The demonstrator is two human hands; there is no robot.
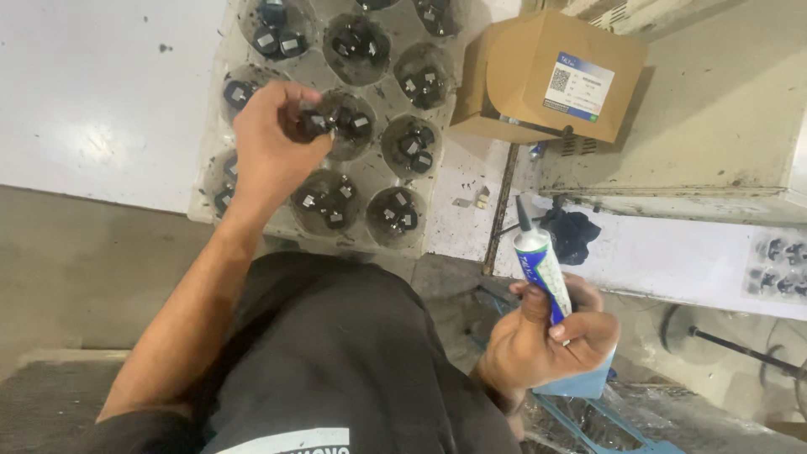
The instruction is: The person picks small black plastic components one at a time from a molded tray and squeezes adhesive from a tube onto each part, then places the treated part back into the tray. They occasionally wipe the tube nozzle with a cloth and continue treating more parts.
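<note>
1. The left hand [271, 143], at ten o'clock, pinches a small black part [313, 124] above a clear plastic tray [370, 172] of similar parts.
2. The right hand [546, 340], at four o'clock, is closed around a white and blue tube [538, 261], nozzle pointing up.
3. A cardboard box [546, 76] sits at one o'clock.

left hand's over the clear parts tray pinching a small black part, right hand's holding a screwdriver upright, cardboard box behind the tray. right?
Not quite. The right hand holds a white-and-blue tube with a dark nozzle pointing up, not a screwdriver; the head view shows it. The rest stands.
</note>
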